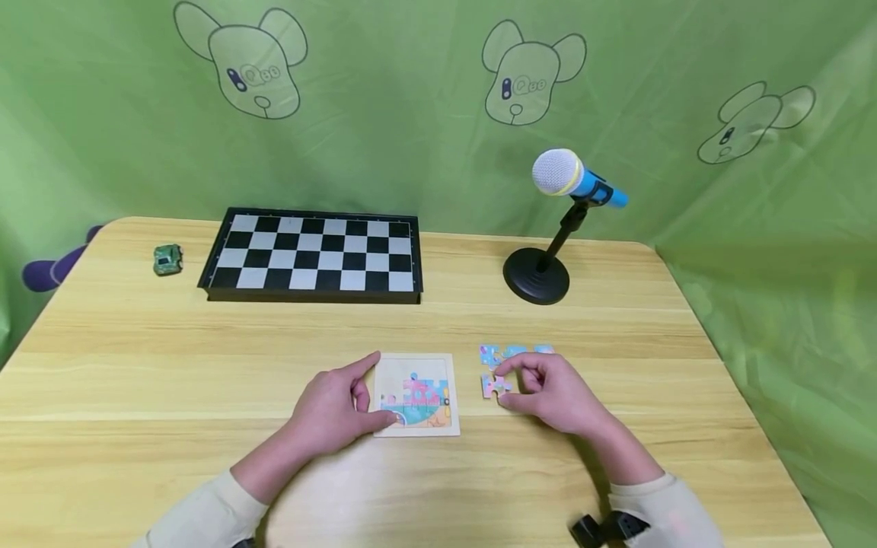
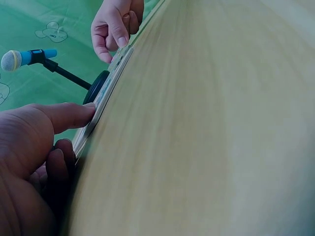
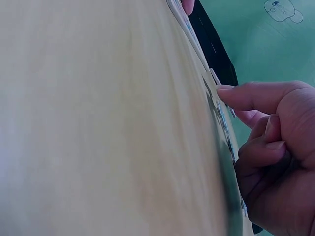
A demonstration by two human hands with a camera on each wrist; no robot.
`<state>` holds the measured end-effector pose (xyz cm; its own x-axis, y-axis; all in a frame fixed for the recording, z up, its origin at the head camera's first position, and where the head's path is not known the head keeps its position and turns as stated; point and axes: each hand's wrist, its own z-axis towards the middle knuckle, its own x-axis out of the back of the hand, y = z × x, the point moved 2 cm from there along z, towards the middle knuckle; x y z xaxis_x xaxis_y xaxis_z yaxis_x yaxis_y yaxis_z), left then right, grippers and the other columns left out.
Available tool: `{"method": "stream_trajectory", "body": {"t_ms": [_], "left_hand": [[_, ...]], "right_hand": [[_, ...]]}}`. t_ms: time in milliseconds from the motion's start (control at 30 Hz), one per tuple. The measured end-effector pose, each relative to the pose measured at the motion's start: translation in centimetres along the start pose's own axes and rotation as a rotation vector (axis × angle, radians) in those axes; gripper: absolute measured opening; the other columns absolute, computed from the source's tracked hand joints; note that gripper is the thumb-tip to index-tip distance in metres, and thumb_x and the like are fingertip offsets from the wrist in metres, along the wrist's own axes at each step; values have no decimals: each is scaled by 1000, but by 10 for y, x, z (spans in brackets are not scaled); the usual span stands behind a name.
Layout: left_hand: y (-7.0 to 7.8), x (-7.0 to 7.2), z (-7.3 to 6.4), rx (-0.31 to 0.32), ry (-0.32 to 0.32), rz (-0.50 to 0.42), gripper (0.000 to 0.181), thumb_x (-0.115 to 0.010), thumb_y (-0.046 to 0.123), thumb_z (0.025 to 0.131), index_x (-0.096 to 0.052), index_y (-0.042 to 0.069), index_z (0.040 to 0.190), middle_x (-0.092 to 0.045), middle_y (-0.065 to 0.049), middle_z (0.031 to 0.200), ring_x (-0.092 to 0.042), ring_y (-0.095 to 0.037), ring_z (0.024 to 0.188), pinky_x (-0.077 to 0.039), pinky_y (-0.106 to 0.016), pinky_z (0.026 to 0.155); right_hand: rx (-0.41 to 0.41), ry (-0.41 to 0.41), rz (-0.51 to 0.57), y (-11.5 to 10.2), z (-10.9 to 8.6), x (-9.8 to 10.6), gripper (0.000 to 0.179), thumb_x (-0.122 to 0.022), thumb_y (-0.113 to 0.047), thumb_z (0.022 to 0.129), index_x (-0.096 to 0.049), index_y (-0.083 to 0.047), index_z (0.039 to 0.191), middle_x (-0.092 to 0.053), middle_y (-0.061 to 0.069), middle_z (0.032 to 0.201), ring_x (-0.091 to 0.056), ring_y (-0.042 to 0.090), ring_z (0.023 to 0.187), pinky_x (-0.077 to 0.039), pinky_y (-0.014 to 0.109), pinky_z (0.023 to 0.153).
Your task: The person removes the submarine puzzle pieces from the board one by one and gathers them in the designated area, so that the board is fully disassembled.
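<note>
A square jigsaw puzzle board [image 1: 416, 432] with a pale frame lies on the table, its lower part filled with pink, teal and orange picture pieces. My left hand [image 1: 333, 411] holds it by the left side, index fingertip at the upper corner and thumb on the lower part. In the left wrist view the thumb [image 2: 74, 115] rests on the board's face. To the right of the board, my right hand [image 1: 558, 392] pinches a pink and blue puzzle piece [image 1: 489, 387] between thumb and index finger. Several loose puzzle pieces [image 1: 489, 354] lie just beyond that hand, partly hidden by it.
A folded black-and-white chessboard [image 1: 311, 253] lies at the back. Right of it stands a blue toy microphone [image 1: 582, 183] on a black round-based stand [image 1: 534, 278]. A small green toy vehicle [image 1: 167, 259] sits at the back left. Green printed cloth [image 1: 411, 114] hangs behind the table.
</note>
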<state>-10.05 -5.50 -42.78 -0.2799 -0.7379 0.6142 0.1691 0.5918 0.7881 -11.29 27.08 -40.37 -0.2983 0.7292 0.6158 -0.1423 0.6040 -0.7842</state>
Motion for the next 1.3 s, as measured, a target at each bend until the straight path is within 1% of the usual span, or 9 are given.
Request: {"method": "stream_trajectory", "body": {"t_ms": [467,767,1000,1200,1233,1300], "left_hand": [[1,0,1,16,-11,14,91,-92,33,70,-50,1,145,-51,10,61,-47,-9,54,-39,-29,56],[0,1,1,24,-15,14,91,-92,33,71,-50,2,146,-52,10,61,-47,-9,54,-39,-29,56],[0,0,1,26,-13,5,91,-92,32,71,-50,2,146,-52,9,61,-47,-10,54,-39,-29,55],[0,0,1,26,-12,-1,90,-92,33,71,-50,2,145,-52,10,62,-47,-9,54,-39,-29,56],[0,0,1,27,-10,-1,90,-91,33,71,-51,2,145,-52,10,62,-47,-9,54,-40,-29,57],[0,1,0,27,-5,0,88,-91,32,72,-51,2,145,-52,10,62,-47,-9,55,-40,-30,58]], "right_hand": [[-21,2,9,3,1,-1,27,-85,-7,79,-74,-9,103,-30,-6,57,-30,9,54,-42,29,78],[-29,17,-4,6,1,-2,27,-85,-6,78,-75,-9,102,-31,-7,56,-31,9,55,-40,29,75],[-38,7,2,7,2,-1,25,-84,-8,79,-75,-9,102,-31,-6,56,-31,10,54,-41,30,76],[-30,5,25,6,3,-4,25,-85,-10,80,-75,-10,103,-30,-6,56,-29,9,52,-42,28,74],[-24,4,34,5,4,-6,26,-85,-11,80,-75,-11,103,-30,-6,55,-29,9,52,-43,28,72],[6,-7,55,-1,6,-12,28,-86,-12,80,-75,-11,105,-29,-6,55,-28,8,52,-45,28,73]]}}
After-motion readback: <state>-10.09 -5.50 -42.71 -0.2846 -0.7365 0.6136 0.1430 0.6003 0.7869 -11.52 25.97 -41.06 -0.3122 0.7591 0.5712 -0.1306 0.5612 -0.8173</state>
